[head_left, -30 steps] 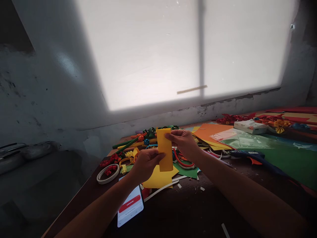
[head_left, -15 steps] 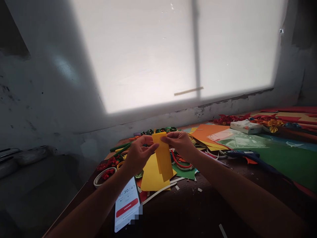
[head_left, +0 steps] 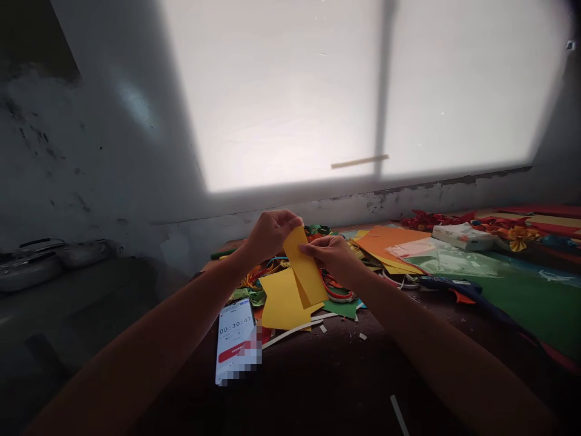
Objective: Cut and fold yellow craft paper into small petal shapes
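A person's left hand [head_left: 271, 233] and right hand [head_left: 333, 257] both pinched the top end of a yellow paper strip [head_left: 307, 272], held in the air just beyond the phone [head_left: 235, 336] lying on the cluttered table [head_left: 340, 375]. The strip's lower end hung over a loose yellow sheet [head_left: 281, 301] just right of the phone. With the two pinches so close together, an uneven pull looked likely to tear the paper or skew its crease. A loosened thumb could have dropped it among the scraps.

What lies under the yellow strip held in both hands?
A yellow sheet lies flat on the table below the yellow strip, with a green scrap beside it. What the sheet and strip cover cannot be seen.
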Demonstrator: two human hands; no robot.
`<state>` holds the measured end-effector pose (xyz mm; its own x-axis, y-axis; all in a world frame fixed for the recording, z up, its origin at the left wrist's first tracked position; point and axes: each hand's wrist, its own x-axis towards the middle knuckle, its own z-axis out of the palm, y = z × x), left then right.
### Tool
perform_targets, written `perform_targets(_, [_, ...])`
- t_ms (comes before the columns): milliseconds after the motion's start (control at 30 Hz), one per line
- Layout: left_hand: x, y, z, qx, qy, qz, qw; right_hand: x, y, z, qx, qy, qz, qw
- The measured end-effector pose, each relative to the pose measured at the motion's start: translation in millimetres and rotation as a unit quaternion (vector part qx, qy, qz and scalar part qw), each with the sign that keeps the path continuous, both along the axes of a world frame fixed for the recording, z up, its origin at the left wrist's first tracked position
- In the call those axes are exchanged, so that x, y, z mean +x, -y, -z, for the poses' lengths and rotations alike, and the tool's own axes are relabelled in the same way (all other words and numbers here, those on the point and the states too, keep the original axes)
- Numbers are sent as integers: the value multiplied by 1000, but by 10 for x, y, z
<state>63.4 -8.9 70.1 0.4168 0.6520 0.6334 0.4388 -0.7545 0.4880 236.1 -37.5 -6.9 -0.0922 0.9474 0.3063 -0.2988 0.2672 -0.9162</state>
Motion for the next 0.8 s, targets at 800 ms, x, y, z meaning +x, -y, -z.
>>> perform_targets(800, [65, 433, 573, -369, 153, 124, 908, 35, -50, 37, 70, -33, -23, 997])
